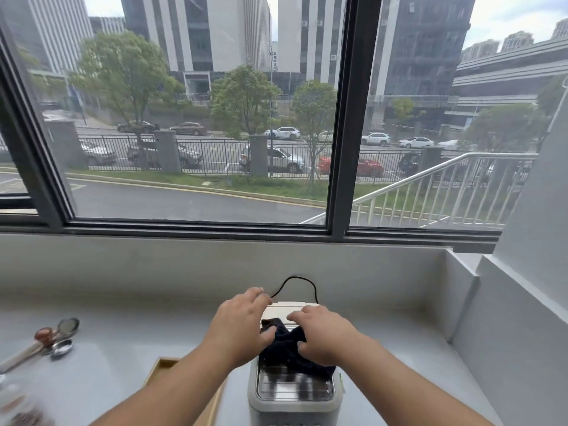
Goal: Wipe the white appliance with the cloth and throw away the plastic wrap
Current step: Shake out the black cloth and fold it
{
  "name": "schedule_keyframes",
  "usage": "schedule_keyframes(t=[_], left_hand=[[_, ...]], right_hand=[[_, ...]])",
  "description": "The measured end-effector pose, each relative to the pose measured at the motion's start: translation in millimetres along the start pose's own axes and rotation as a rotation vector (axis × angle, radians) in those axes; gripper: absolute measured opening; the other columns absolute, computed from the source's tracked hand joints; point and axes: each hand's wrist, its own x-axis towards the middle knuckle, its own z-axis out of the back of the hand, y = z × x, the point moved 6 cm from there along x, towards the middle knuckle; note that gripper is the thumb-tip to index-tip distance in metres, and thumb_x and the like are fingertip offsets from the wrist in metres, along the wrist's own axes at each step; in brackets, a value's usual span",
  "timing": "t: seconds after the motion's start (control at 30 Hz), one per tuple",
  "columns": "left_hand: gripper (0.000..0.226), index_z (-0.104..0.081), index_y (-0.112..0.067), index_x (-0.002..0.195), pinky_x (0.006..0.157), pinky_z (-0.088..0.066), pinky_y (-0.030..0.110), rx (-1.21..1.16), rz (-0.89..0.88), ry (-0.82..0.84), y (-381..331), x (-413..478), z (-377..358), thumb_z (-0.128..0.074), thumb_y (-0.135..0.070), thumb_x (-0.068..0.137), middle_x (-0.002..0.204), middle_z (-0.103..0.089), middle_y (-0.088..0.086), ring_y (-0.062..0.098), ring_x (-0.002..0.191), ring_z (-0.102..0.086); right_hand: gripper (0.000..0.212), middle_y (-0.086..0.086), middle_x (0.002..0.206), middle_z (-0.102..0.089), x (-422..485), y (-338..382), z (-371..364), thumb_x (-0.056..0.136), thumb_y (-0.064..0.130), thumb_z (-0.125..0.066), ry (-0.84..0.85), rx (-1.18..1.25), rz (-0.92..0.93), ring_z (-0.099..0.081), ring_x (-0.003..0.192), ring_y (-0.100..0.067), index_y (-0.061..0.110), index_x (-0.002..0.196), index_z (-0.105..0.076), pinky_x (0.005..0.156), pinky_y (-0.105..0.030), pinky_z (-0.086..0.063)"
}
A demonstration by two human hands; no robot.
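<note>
The white appliance (pixel 295 404) stands on the grey counter at bottom centre, with a shiny metal panel on its top and a black cord looping behind it. A dark crumpled cloth (pixel 289 348) lies on the appliance's top. My right hand (pixel 322 336) presses on the cloth, thumb and fingers gripping its right side. My left hand (pixel 242 327) rests on the left of the appliance top, fingers spread, thumb touching the cloth's left edge. No plastic wrap is clearly visible.
A wooden tray (pixel 163 368) sits left of the appliance, partly under my left forearm. Spoons and a strainer (pixel 58 338) lie at far left. A low wall and wide window run behind the counter (pixel 399 327); a wall closes the right side.
</note>
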Motion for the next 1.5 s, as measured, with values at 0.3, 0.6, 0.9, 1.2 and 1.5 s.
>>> schedule_keyframes(t=[0.3, 0.6, 0.9, 1.2, 1.5], left_hand=[[0.048, -0.057, -0.033, 0.127, 0.098, -0.047, 0.034, 0.071, 0.013, 0.088, -15.6, -16.9, -20.9, -0.050, -0.060, 0.088, 0.126, -0.061, -0.014, 0.015, 0.117, -0.057], [0.046, -0.053, -0.036, 0.117, 0.085, -0.049, 0.036, -0.018, 0.050, 0.077, -24.4, -11.1, -16.6, -0.053, -0.063, 0.080, 0.111, -0.062, -0.014, 0.016, 0.109, -0.060], [0.036, -0.044, -0.037, 0.096, 0.074, -0.055, 0.037, -0.173, 0.073, -0.016, -33.2, 12.4, 20.4, -0.059, -0.066, 0.080, 0.097, -0.069, -0.013, 0.017, 0.094, -0.069], [0.056, -0.045, -0.049, 0.113, 0.069, -0.059, 0.030, -0.567, 0.084, -0.012, -30.4, 24.8, 48.6, -0.067, -0.072, 0.067, 0.084, -0.073, -0.020, -0.003, 0.074, -0.068], [0.072, -0.037, -0.057, 0.121, 0.083, -0.062, 0.038, -0.713, 0.037, -0.007, -24.5, 36.3, 66.0, -0.078, -0.062, 0.062, 0.102, -0.070, -0.025, 0.000, 0.087, -0.072]], right_hand=[[0.028, -0.008, 0.124, -0.060, -4.6, -9.3, -8.8, 0.096, 0.025, -0.047, -0.095, 0.063, -0.033, -0.053, 0.119, -0.030, 0.018, 0.118, -0.063, 0.090, -0.039, -0.050], [0.011, 0.010, 0.076, -0.064, -13.7, -19.5, 30.5, 0.098, 0.030, -0.057, -0.232, 0.806, -0.091, -0.058, 0.068, -0.009, 0.028, 0.087, -0.059, 0.073, -0.035, -0.051], [0.020, -0.007, 0.089, -0.062, -19.4, -0.9, 78.9, 0.109, 0.028, -0.049, -0.273, 1.178, -0.012, -0.059, 0.080, -0.020, 0.011, 0.100, -0.055, 0.075, -0.040, -0.051], [0.020, -0.010, 0.088, -0.059, -18.1, 1.2, 121.4, 0.112, 0.030, -0.044, -0.424, 1.352, -0.021, -0.058, 0.076, -0.023, 0.014, 0.107, -0.055, 0.058, -0.031, -0.050], [0.021, 0.001, 0.077, -0.062, -9.3, 6.6, 149.2, 0.110, 0.030, -0.049, -0.545, 1.440, -0.025, -0.060, 0.066, -0.010, 0.020, 0.094, -0.058, 0.056, -0.025, -0.050]])
